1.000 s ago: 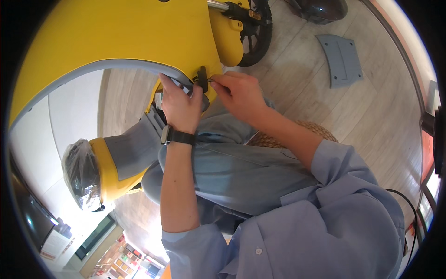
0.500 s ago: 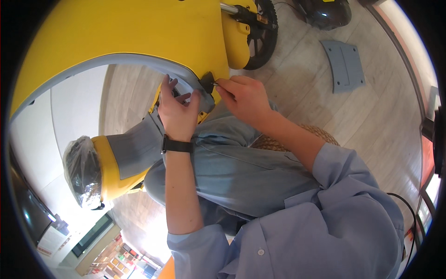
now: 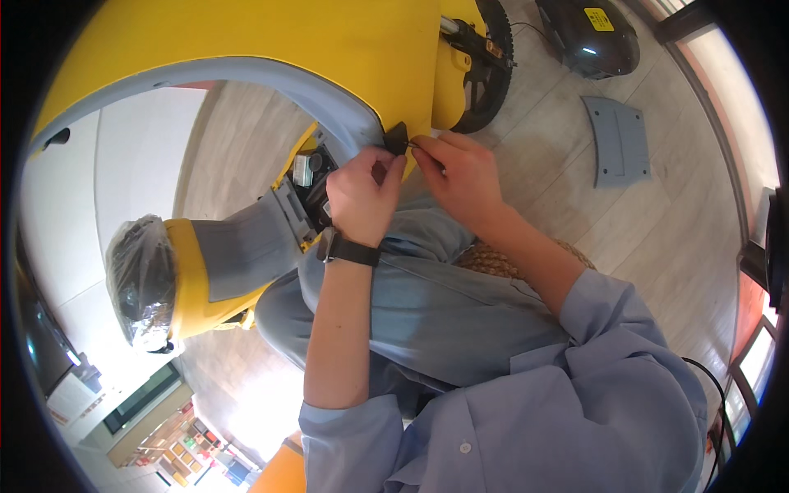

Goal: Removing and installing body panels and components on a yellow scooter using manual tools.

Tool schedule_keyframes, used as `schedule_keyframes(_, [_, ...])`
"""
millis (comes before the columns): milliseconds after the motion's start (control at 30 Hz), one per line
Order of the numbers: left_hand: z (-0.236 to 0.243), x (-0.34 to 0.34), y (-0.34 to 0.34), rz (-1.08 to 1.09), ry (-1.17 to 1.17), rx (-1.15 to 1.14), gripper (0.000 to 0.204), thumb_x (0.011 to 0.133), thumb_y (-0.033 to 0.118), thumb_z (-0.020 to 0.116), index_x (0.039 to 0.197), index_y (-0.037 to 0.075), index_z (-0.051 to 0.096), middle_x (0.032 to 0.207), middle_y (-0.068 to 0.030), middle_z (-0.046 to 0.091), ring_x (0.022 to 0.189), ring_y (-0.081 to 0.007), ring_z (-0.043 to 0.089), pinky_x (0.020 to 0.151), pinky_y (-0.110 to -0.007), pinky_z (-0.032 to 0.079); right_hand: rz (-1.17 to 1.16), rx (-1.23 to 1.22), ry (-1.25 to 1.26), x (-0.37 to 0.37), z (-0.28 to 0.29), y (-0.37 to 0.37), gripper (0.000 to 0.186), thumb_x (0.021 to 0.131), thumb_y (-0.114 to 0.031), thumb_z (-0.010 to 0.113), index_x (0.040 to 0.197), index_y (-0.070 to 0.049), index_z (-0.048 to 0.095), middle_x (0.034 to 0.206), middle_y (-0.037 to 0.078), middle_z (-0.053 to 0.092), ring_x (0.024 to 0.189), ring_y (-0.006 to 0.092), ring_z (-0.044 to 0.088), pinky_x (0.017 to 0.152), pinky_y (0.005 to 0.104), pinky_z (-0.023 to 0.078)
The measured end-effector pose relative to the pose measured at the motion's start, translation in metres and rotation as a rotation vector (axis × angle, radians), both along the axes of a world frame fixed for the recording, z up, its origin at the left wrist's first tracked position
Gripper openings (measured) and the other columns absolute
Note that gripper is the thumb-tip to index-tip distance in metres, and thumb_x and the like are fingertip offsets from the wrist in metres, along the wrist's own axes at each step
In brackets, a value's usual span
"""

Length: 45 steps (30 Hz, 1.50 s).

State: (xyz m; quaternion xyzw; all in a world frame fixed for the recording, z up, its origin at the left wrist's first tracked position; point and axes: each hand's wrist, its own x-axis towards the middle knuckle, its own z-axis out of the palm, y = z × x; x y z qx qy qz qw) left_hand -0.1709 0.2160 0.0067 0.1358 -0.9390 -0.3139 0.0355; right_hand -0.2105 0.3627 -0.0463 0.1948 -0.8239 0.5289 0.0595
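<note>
A yellow scooter (image 3: 271, 45) with grey trim fills the upper left. A small black, flap-like piece (image 3: 396, 138) shows at the lower corner of its yellow panel. My right hand (image 3: 464, 177) is closed in a pinch just right of that piece, on a thin dark piece too small to identify. My left hand (image 3: 362, 197), with a dark watch (image 3: 353, 251) at the wrist, has curled fingers. Its thumb and fingertip meet at the black piece's lower edge; what they grip, if anything, is hidden. Left of it, an opened compartment (image 3: 306, 177) shows dark parts inside the scooter's grey floor section.
A grey panel (image 3: 618, 141) with corner holes lies on the wood floor at right. Beyond it sits a glossy black case (image 3: 590, 37). The scooter's wheel (image 3: 493, 74) is at the top, its plastic-wrapped end (image 3: 141, 279) at left. A woven seat (image 3: 485, 260) is by my legs.
My left hand has moved right from the grey trim to the black piece, its spread fingers now curled. The right hand keeps its pinch beside that piece. The whole view has shifted slightly.
</note>
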Motion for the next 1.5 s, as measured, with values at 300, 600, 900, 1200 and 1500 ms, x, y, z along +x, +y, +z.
schedule_keyframes(300, [-0.005, 0.001, -0.008, -0.063, 0.038, 0.199, 0.011, 0.081, 0.013, 0.068, 0.088, 0.004, 0.07, 0.078, -0.014, 0.071, 0.07, -0.0245, 0.072, 0.064, -0.034, 0.056, -0.042, -0.118, -0.104, -0.003, -0.006, 0.0, 0.008, 0.086, -0.012, 0.069, 0.091, -0.006, 0.067, 0.081, 0.011, 0.067, 0.069, 0.0305, 0.065, 0.062, 0.0386, 0.05])
schedule_keyframes(600, [-0.04, -0.011, -0.014, 0.072, -0.074, -0.134, 0.125, 0.058, 0.036, 0.089, 0.147, -0.006, 0.013, 0.131, -0.0326, 0.049, 0.114, -0.0445, 0.058, 0.097, -0.043, 0.05, -0.045, -0.137, -0.087, 0.0, -0.004, -0.005, 0.013, 0.085, -0.015, 0.071, 0.094, -0.006, 0.07, 0.079, 0.01, 0.068, 0.063, 0.0255, 0.065, 0.058, 0.0343, 0.05])
schedule_keyframes(900, [-0.06, -0.023, -0.024, 0.087, 0.058, 0.03, 0.132, 0.065, 0.04, 0.088, 0.148, -0.01, -0.002, 0.135, -0.0364, 0.045, 0.119, -0.0465, 0.055, 0.097, -0.044, 0.049, -0.058, -0.108, -0.103, 0.001, -0.01, -0.007, 0.012, 0.085, -0.017, 0.07, 0.092, -0.007, 0.071, 0.075, 0.01, 0.067, 0.062, 0.0256, 0.065, 0.057, 0.0353, 0.049])
schedule_keyframes(1200, [-0.047, -0.017, -0.02, 0.047, -0.19, -0.035, 0.113, 0.078, 0.034, 0.078, 0.145, -0.016, 0.001, 0.128, -0.0391, 0.049, 0.109, -0.05, 0.059, 0.089, -0.047, 0.052, -0.085, -0.112, -0.058, -0.001, -0.013, -0.007, 0.01, 0.085, -0.016, 0.071, 0.092, -0.008, 0.072, 0.074, 0.01, 0.067, 0.061, 0.0264, 0.064, 0.056, 0.0355, 0.049])
schedule_keyframes(1500, [-0.038, -0.018, -0.018, 0.065, -0.258, -0.014, 0.112, 0.08, 0.038, 0.076, 0.145, -0.017, 0.002, 0.129, -0.0382, 0.05, 0.11, -0.0481, 0.059, 0.088, -0.046, 0.052, -0.063, -0.054, 0.122, -0.002, -0.016, -0.01, 0.013, 0.089, -0.018, 0.068, 0.085, -0.006, 0.066, 0.069, 0.011, 0.064, 0.059, 0.0308, 0.062, 0.054, 0.0394, 0.047])
